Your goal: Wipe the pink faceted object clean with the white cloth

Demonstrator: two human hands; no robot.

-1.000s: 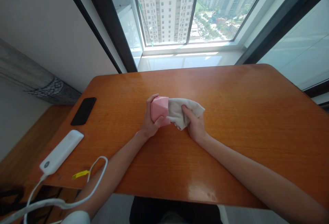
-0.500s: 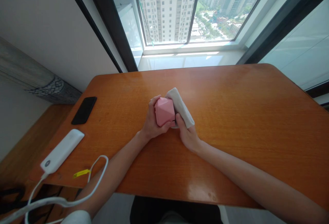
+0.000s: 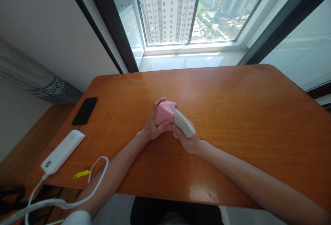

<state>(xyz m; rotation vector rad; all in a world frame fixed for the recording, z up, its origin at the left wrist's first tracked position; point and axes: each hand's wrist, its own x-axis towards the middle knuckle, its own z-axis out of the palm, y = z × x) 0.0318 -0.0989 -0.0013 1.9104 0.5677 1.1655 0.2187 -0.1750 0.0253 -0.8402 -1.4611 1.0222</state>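
Observation:
Over the middle of the wooden table, my left hand point(image 3: 154, 124) is wrapped around a pink faceted object point(image 3: 166, 111) shaped like a polyhedron; its exact kind I cannot make out. My right hand point(image 3: 190, 142) grips a folded white-grey cloth point(image 3: 183, 123), which presses against the right side of the pink object. The thumbs of both hands lie toward me. The fingers of my right hand are mostly hidden behind the cloth, and the far side of the pink object is out of sight.
On the table point(image 3: 240, 125), a black phone point(image 3: 84, 111) lies at the left. Nearer me is a white power bank point(image 3: 62, 152) with a white cable point(image 3: 59, 202) passing over my left forearm. A yellow tag point(image 3: 81, 174) hangs on the cable. A window point(image 3: 170, 11) stands beyond the far edge.
The cloth has slid down and toward me along the pink object's right side, with my right hand closing around it. The pink object has turned slightly in my left hand.

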